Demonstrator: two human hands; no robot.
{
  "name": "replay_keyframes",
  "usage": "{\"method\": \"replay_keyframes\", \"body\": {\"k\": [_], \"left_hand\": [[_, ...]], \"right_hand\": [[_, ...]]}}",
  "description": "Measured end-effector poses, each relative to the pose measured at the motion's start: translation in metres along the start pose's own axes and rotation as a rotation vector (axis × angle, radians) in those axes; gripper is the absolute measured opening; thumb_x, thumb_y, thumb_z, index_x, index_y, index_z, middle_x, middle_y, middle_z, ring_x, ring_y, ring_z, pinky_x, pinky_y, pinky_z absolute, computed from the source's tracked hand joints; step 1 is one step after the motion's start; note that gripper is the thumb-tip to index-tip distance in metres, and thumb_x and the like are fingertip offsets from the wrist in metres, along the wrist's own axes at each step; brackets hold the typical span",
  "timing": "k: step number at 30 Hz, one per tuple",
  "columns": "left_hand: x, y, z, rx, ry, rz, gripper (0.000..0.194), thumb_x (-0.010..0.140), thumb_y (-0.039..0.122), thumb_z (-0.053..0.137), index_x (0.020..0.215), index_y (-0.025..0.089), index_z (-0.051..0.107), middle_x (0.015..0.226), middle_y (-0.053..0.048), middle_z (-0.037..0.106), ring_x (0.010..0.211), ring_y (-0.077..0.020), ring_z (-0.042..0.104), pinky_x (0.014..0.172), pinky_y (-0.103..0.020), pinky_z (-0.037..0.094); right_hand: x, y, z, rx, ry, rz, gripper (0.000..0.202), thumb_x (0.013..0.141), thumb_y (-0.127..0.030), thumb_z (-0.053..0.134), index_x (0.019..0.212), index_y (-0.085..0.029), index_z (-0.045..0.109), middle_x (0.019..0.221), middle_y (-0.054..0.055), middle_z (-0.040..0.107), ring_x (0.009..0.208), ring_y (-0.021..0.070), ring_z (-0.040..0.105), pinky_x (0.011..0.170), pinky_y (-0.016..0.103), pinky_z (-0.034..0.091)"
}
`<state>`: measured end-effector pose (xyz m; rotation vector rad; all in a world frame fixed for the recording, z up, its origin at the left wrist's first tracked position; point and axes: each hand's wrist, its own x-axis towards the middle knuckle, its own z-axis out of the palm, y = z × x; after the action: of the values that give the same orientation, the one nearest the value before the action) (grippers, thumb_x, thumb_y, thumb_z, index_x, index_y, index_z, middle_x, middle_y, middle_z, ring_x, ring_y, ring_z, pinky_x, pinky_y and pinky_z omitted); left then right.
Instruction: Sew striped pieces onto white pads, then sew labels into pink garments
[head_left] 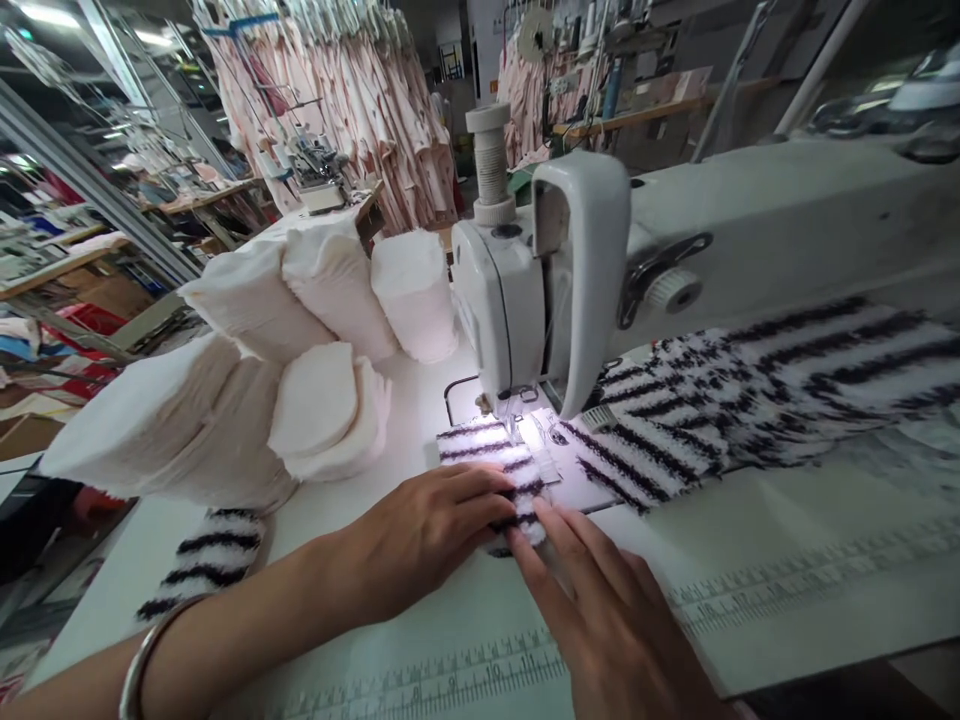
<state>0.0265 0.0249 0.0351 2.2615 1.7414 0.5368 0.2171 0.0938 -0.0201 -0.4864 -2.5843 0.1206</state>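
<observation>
A small black-and-white striped fluffy piece (pixel 480 442) lies under the lit needle area of a white sewing machine (pixel 517 300). My left hand (pixel 427 530) rests on its near part, fingers together and pressing it down. My right hand (pixel 600 590) touches the near right edge of the same piece, with its index finger and the others slightly apart; its thumb is hidden. To the right of the needle, more striped fabric (pixel 675 440) is bunched beneath the machine arm.
Stacks of pale fluffy pieces (pixel 322 410) stand left of the machine. Another striped piece (pixel 210 560) lies beyond my left forearm. A printed ruler scale (pixel 495 675) runs along the table's front. Pink garments (pixel 337 110) hang behind.
</observation>
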Motion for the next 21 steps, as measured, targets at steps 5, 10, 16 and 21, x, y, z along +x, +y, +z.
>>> {"method": "replay_keyframes", "body": {"k": [5, 10, 16, 21], "left_hand": [[0.005, -0.012, 0.000, -0.003, 0.044, 0.007, 0.020, 0.092, 0.017, 0.047, 0.107, 0.012, 0.057, 0.115, -0.013, 0.060, 0.110, -0.0189, 0.057, 0.095, -0.033, 0.050], [0.009, -0.022, -0.004, 0.026, 0.060, 0.017, 0.021, 0.090, 0.015, 0.048, 0.110, 0.013, 0.056, 0.116, -0.014, 0.060, 0.111, -0.0200, 0.056, 0.093, -0.034, 0.051], [0.009, -0.029, -0.005, 0.106, 0.095, -0.010, 0.029, 0.090, 0.011, 0.047, 0.117, 0.017, 0.052, 0.112, -0.011, 0.062, 0.106, -0.0183, 0.059, 0.088, -0.033, 0.053], [0.006, -0.029, 0.001, 0.201, 0.121, -0.043, 0.032, 0.091, 0.014, 0.043, 0.123, 0.017, 0.049, 0.100, -0.009, 0.064, 0.091, -0.0168, 0.062, 0.078, -0.032, 0.055]], "right_hand": [[0.013, 0.005, 0.006, 0.003, -0.008, -0.031, 0.053, 0.080, 0.002, 0.028, 0.118, -0.020, 0.058, 0.128, 0.008, 0.054, 0.120, 0.0239, 0.046, 0.084, 0.037, 0.039], [0.025, 0.013, 0.009, 0.021, -0.047, -0.049, 0.054, 0.077, 0.000, 0.033, 0.121, -0.021, 0.056, 0.129, 0.008, 0.053, 0.122, 0.0235, 0.044, 0.090, 0.039, 0.038], [0.040, 0.028, 0.013, 0.112, -0.060, -0.090, 0.049, 0.079, -0.002, 0.034, 0.119, -0.019, 0.057, 0.127, 0.008, 0.054, 0.120, 0.0243, 0.042, 0.093, 0.042, 0.038], [0.053, 0.037, 0.007, 0.173, -0.083, -0.108, 0.048, 0.082, -0.002, 0.029, 0.113, -0.019, 0.060, 0.113, 0.008, 0.060, 0.097, 0.0206, 0.053, 0.087, 0.041, 0.044]]}}
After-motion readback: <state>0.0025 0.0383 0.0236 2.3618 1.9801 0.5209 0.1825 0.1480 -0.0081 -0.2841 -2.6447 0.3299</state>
